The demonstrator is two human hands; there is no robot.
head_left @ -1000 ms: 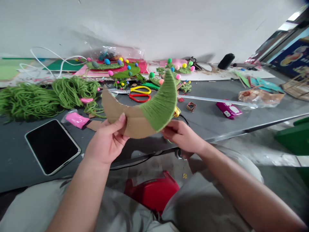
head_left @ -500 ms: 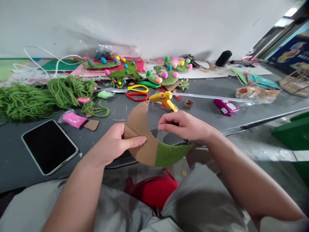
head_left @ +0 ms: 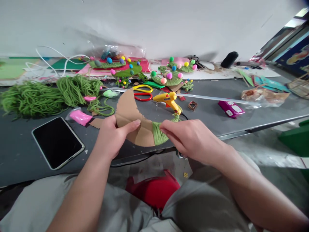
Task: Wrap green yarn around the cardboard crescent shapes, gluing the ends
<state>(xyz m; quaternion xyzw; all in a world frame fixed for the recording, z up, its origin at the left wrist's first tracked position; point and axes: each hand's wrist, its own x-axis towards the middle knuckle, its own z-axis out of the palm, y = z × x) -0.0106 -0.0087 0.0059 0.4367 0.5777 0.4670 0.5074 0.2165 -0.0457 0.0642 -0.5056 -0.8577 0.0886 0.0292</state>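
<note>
My left hand grips a crescent-shaped piece of brown cardboard, thumb on the front and fingers behind. Green yarn is wound round the crescent's right part; the left part is bare. My right hand is closed in a pinch at the wound yarn and covers much of the right arm of the crescent, whose green tip shows behind it. The strand between the fingers is hard to see. Just beyond the crescent lie a yellow glue gun and scissors with red and yellow handles.
Green yarn skeins and a black-screened tablet lie on the left. Green crescents with pompoms lie along the back. A purple pack is on the right. A red stool stands below the table edge.
The crescent has risen and tilted, its right arm now pointing up. My right hand has moved from above the crescent's inner curve down onto its yarn-wound front. The view has shifted slightly.
</note>
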